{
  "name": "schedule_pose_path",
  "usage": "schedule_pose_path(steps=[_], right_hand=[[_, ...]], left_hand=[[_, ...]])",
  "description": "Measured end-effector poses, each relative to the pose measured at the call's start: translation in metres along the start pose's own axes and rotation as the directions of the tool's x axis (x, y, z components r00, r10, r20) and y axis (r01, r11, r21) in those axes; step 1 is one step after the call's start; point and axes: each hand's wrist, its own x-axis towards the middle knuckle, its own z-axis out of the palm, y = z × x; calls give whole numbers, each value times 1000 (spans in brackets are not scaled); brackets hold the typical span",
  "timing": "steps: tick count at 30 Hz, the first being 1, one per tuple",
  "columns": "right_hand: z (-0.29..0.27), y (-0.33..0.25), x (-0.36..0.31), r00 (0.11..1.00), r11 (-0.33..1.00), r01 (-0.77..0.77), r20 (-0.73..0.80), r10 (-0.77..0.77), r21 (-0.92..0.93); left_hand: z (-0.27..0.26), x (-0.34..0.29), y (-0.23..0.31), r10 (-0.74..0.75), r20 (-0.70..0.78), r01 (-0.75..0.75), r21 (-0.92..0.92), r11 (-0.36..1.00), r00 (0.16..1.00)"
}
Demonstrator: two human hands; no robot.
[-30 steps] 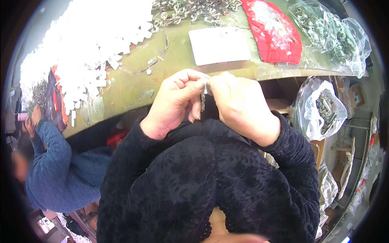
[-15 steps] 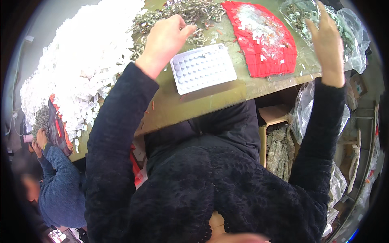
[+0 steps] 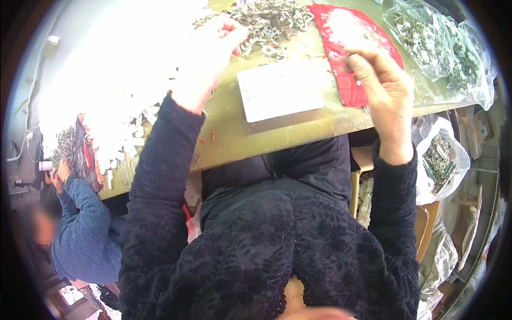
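Note:
My left hand [image 3: 208,58] hovers at the near left of a heap of small metal-looking, loop-shaped pieces [image 3: 277,24]. Its fingers are curled together, and glare hides whether anything is in them. Thumb and forefinger of my right hand [image 3: 385,88] pinch together over the near part of a red cloth [image 3: 353,96]; a tiny dark bit may show at the tips, too small to name. Small clear and whitish pieces [image 3: 349,24] are spread on that cloth. Between my hands lies a white tray [image 3: 280,93], its surface washed out by the light.
An overexposed white mound [image 3: 128,58] covers the table's left side. A clear plastic bag [image 3: 434,45] of greenish-white pieces lies at the far right. Another bag [image 3: 442,160] hangs below the table edge [image 3: 277,144]. A co-worker in a blue sleeve [image 3: 85,202] works at left.
My right hand has come left and nearer from over the clear bag to the red cloth, its fingers now pinched. My left hand stays near the metal heap. The picture has brightened.

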Motion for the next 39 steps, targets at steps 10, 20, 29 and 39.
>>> schedule_pose_path(steps=[10, 20, 29, 39], right_hand=[[66, -34, -35, 851, 439, -522, 483, 207, 731], [78, -62, -70, 980, 892, -150, 184, 77, 427], [89, -72, -82, 900, 886, 388, 312, -305, -253], [88, -78, -84, 902, 886, 332, 384, -198, -323]], left_hand=[[9, -119, 27, 384, 25, -380, -95, 920, 923], [-10, -162, 32, 112, -54, -119, -144, 982, 992], [-33, -165, 36, 331, 12, -331, 77, 941, 944], [-25, -173, 23, 146, 43, -140, -119, 983, 988]])
